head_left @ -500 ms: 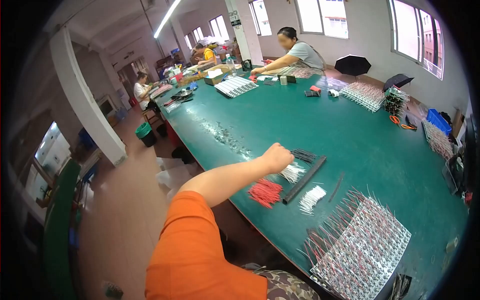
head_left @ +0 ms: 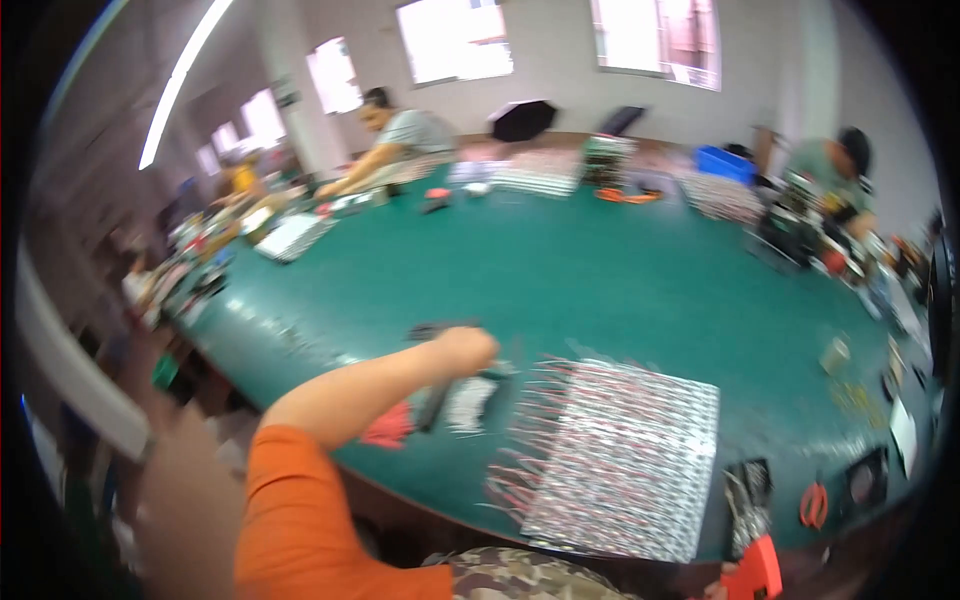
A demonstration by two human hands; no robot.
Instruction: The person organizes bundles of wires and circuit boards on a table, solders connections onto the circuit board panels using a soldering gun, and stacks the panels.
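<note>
Taking the left hand (head_left: 470,352) as the centre of the clock, with twelve toward the far windows, loose dark strands (head_left: 432,329) are seen at ten o'clock, just beyond the wrist. A white bundle (head_left: 468,405) lies at six, a dark strip (head_left: 431,405) at seven, and a red bundle (head_left: 388,428) between seven and eight, all on the green table (head_left: 570,270). The left hand is held low over this group with its fingers curled inward; because of motion blur, it cannot be told whether anything is pinched in them.

At four o'clock the wired panel (head_left: 630,460) is laid flat near the table's close edge, its red and white leads spread toward the bundles. Between four and five, at the lower edge of the view, a red-orange tool (head_left: 754,574) is grasped by the right hand (head_left: 716,591), most of which is cut off. A black packet (head_left: 748,500) lies at four, just beside the panel.

For good handling, the left forearm is best carried high, so that the bundles are not swept together. A light fingertip pinch is judged safer than a full fist for such thin pieces, and the tool is best kept clear of the splayed leads.
</note>
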